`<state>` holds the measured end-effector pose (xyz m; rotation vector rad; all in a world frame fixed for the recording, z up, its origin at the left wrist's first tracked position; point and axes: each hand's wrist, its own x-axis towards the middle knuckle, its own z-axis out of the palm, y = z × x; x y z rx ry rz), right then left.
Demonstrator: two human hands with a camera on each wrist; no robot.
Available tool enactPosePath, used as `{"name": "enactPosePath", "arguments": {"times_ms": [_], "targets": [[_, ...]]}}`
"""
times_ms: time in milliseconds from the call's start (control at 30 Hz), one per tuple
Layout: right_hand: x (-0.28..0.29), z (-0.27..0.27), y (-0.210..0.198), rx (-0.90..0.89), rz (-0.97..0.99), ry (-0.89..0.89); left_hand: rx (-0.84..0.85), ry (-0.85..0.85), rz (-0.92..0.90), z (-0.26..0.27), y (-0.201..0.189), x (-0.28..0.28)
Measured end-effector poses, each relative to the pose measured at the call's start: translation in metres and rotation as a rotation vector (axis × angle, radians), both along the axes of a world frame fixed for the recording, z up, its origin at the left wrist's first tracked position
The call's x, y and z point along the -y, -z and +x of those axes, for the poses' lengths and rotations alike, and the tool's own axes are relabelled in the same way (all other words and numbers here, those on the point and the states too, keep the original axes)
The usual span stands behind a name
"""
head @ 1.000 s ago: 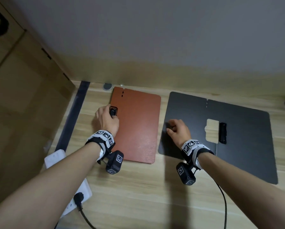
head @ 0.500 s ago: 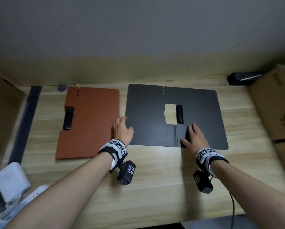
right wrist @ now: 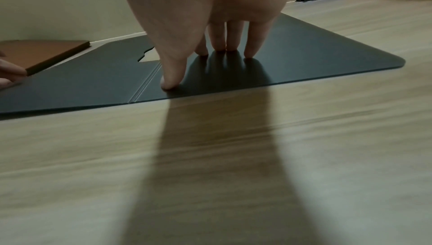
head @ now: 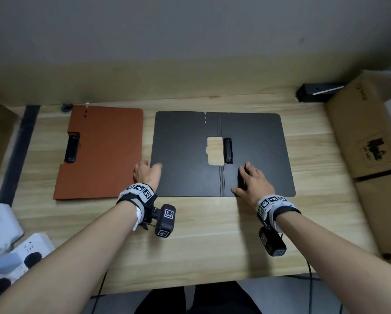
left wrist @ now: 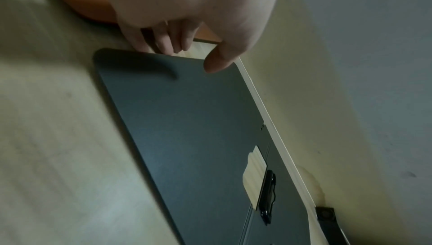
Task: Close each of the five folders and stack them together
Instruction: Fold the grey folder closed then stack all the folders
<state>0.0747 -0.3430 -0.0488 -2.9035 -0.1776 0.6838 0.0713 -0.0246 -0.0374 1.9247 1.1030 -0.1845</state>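
An open black folder (head: 183, 155) lies flat on the wooden table (head: 201, 241), with its clip (head: 228, 150) beside the spine. To its left lies a closed brown folder (head: 108, 152). My left hand (head: 150, 167) is at the black folder's (left wrist: 187, 119) left edge, with the fingers (left wrist: 163, 45) curled down at the rim and the thumb (left wrist: 217, 62) on top of the cover. My right hand (head: 246, 175) rests on the folder's right half, its straight fingers (right wrist: 252, 49) and thumb pressing down on the black folder (right wrist: 304, 49). No other folders are in view.
Cardboard boxes (head: 366, 137) stand along the table's right side, and a black device (head: 314, 92) sits at the back right. A white power strip (head: 20, 254) and an adapter (head: 2, 225) lie at the front left. The wall runs close behind the folders.
My left hand left the brown folder's clip and moved right to the black folder's left edge. My right hand shifted from the left cover to the right half. The head view swung right.
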Motion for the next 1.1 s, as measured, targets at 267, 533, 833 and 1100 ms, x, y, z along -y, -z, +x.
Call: {"name": "enactPosePath", "arguments": {"times_ms": [267, 533, 833, 1100], "targets": [[0.007, 0.004, -0.013, -0.057, 0.016, -0.061, -0.005, -0.054, -0.103, -0.023, -0.014, -0.01], [-0.051, -0.003, -0.023, -0.138, 0.092, -0.208, 0.134, -0.053, -0.006, -0.027, -0.073, -0.063], [-0.073, 0.006, -0.033, -0.251, 0.297, -0.121, 0.229, 0.252, 0.014, -0.032, -0.141, -0.045], [0.016, 0.038, -0.057, -0.137, 0.584, 0.213, 0.221, 0.743, -0.105, 0.01, -0.156, 0.076]]}}
